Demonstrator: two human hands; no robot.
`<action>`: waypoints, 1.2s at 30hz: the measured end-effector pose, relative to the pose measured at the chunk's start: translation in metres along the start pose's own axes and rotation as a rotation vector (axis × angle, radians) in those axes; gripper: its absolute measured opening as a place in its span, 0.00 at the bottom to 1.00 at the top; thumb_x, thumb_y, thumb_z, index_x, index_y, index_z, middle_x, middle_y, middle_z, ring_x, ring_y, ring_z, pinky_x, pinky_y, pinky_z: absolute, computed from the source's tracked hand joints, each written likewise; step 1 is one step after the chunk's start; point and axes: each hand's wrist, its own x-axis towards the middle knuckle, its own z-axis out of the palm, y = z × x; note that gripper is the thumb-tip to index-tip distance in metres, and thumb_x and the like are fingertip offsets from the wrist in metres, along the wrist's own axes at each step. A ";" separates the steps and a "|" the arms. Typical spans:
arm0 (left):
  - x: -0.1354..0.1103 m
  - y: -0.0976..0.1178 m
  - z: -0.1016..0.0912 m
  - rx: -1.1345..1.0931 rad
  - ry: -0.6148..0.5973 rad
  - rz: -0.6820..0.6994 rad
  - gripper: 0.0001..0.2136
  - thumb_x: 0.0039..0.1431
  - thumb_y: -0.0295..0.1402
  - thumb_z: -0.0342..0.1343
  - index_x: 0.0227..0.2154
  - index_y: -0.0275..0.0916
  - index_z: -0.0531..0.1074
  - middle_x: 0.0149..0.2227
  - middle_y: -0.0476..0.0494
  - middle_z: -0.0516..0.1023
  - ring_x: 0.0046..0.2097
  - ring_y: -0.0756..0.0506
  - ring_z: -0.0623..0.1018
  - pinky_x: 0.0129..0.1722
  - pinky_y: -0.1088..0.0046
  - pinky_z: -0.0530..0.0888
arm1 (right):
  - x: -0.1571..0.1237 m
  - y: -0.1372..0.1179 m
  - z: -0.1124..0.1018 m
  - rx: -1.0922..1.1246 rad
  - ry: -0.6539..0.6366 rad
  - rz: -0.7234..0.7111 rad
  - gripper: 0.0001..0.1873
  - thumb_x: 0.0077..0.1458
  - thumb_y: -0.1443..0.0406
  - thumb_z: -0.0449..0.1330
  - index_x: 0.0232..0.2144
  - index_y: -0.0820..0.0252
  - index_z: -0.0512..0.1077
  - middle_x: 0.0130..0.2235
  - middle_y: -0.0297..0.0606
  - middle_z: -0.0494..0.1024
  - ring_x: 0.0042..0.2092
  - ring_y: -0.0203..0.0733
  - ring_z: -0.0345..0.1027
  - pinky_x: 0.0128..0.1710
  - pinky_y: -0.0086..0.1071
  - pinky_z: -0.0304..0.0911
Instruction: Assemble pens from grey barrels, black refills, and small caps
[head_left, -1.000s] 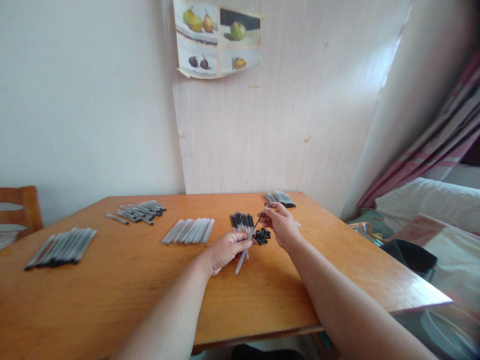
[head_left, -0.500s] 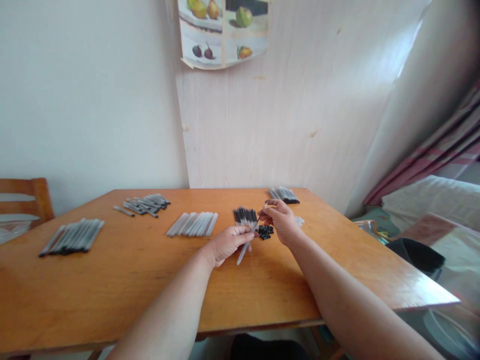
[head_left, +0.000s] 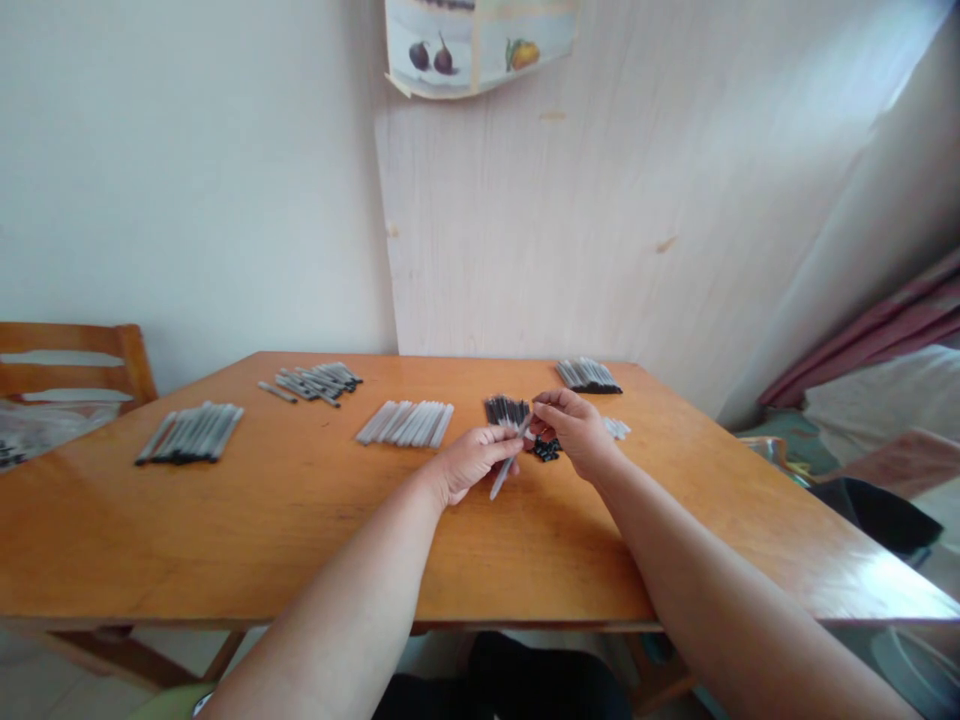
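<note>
My left hand (head_left: 472, 462) is closed round a translucent white pen barrel (head_left: 501, 480), which slants with its lower end toward me. At the barrel's upper end, the fingers of my right hand (head_left: 576, 425) pinch a pen refill, mostly hidden by the fingers and the barrel. Just behind the hands lies a bundle of dark-ended refills (head_left: 506, 408). Small black plugs (head_left: 547, 451) form a heap under my right hand. Little whitish pieces (head_left: 616, 428) lie to its right. Left of my hands is a row of translucent barrels (head_left: 405, 424).
Pens with black ends lie in a left group (head_left: 191, 433), a loose back-left pile (head_left: 319, 382) and a back-right group (head_left: 589, 375) on the wooden table (head_left: 300, 540). A chair (head_left: 75, 365) stands at left, a black container (head_left: 874, 515) beyond the right edge.
The dark refill between my hands has gone into the barrel, and my right fingers have come down to the barrel's upper end. The view has tilted down and shifted left.
</note>
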 end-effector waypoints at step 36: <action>0.003 -0.004 -0.001 -0.029 0.035 0.025 0.18 0.52 0.45 0.60 0.40 0.36 0.74 0.26 0.47 0.72 0.29 0.52 0.70 0.28 0.77 0.61 | -0.003 -0.006 0.003 -0.012 -0.101 0.116 0.06 0.48 0.64 0.58 0.30 0.60 0.71 0.24 0.35 0.75 0.24 0.33 0.67 0.23 0.25 0.60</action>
